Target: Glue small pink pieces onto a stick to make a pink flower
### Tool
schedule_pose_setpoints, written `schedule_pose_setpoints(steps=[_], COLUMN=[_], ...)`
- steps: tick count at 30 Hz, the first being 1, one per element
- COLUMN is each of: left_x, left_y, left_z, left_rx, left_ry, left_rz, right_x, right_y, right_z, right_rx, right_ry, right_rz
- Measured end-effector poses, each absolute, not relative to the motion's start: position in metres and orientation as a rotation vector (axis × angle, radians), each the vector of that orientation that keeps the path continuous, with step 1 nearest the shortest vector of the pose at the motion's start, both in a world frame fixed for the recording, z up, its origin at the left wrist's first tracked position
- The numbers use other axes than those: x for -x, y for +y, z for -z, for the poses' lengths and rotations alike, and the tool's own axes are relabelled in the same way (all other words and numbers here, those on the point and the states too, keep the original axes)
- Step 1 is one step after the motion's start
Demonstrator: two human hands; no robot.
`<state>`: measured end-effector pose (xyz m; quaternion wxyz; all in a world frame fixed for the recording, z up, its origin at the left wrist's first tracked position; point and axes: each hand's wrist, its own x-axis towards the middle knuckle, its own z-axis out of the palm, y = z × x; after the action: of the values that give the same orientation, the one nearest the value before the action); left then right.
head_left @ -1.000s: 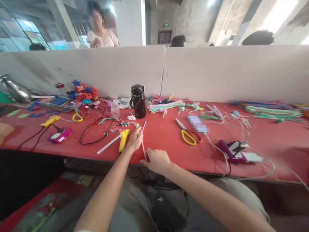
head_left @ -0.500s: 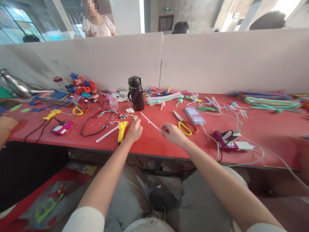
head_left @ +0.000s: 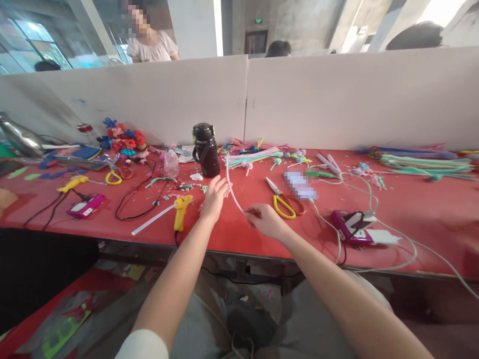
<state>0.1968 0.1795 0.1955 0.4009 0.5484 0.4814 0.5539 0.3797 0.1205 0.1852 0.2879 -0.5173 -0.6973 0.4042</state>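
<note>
One end of the pink stick (head_left: 231, 193) is pinched in my right hand (head_left: 265, 220), likely for control. My left hand (head_left: 214, 198) is loosely spread beside it.

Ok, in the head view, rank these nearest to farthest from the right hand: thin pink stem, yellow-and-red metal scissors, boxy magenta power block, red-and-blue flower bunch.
1. Pink stem: held in the right hand.
2. Scissors: just beyond, to its right.
3. Power block: farther right.
4. Flower bunch: far left, back.
</note>
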Motion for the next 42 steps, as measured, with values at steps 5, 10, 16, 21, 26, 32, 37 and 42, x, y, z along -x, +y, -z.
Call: schedule_pose_setpoints(steps=[5,10,16,21,26,32,37,42], left_x=[-0.204,-0.203,-0.199,-0.209,-0.249,-0.268,-0.259,-0.262], left_y=[0.181,0.184,0.192,0.194,0.206,0.238,0.247,0.238], left_z=[-0.244,-0.27,-0.273,-0.241,-0.221,-0.219,-0.202,-0.192], left_rx=[-0.804,-1.034,-1.013,-0.939,-1.201,-1.162,-1.063,-1.065], left_ry=[0.727,0.715,0.8,1.05,0.903,0.745,0.716,0.608], left_rz=[-1.535,-1.584,-1.776,-1.773,-1.234,-1.04,-1.153,-1.158], right_x=[-0.393,-0.418,-0.49,-0.505,-0.468,-0.449,-0.458,-0.441], right_y=[0.114,0.115,0.13,0.143,0.153,0.154,0.158,0.168], right_z=[-0.195,-0.213,-0.226,-0.223,-0.219,-0.208,-0.202,-0.207], right_rx=[1.51,1.669,1.885,1.778,1.592,1.462,1.456,1.393], right_ry=[-1.993,-2.065,-1.807,-1.596,-1.612,-1.823,-1.998,-1.765], right_rz=[-1.124,-1.102,-0.891,-0.853,-0.988,-1.274,-1.207,-0.974])
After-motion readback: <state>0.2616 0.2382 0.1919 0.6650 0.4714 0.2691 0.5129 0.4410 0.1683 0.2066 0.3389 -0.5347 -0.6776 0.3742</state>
